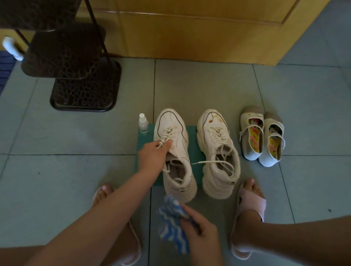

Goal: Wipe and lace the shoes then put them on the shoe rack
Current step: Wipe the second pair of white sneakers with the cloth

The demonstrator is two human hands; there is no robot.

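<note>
On the green mat (194,147) stand a left sneaker (168,120) and a right sneaker (217,156), side by side. The left hand (153,156) has its fingers pinching the left sneaker's laces. Short of the mat, the right hand (198,226) clutches a blue-and-white cloth (170,226). The shoe rack (82,87) stands beyond the mat, leftward.

The shoe rack (70,64) runs off the far edge. The cloth (171,225) is blurred. The left sneaker (178,157) and right sneaker (217,154) hide most of the green mat (193,137).

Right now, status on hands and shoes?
Left hand grips left sneaker laces. Right hand holds cloth. Right sneaker untouched; both on mat, off rack. Bottle at mat corner.
</note>
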